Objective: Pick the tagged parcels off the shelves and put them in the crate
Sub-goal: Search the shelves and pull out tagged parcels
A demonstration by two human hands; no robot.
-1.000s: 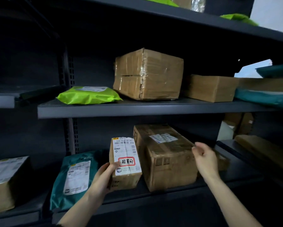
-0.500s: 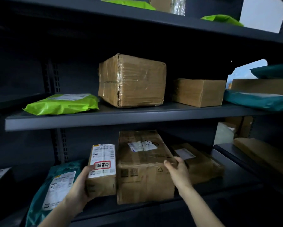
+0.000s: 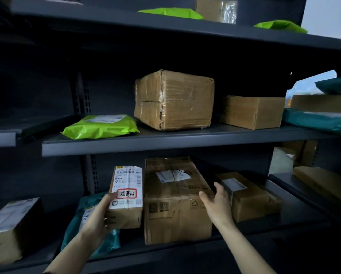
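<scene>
Held in the left hand (image 3: 98, 216), clamped on the small brown red-tagged cardboard parcel (image 3: 126, 196), right hand (image 3: 215, 202) spread beside the large brown carton (image 3: 175, 200); best drawn straight out.

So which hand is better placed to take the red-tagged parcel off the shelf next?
Left. The left hand is already wrapped around the small tagged box, thumb by the red tag. The right hand is open, resting against the larger untagged box beside it.
</scene>
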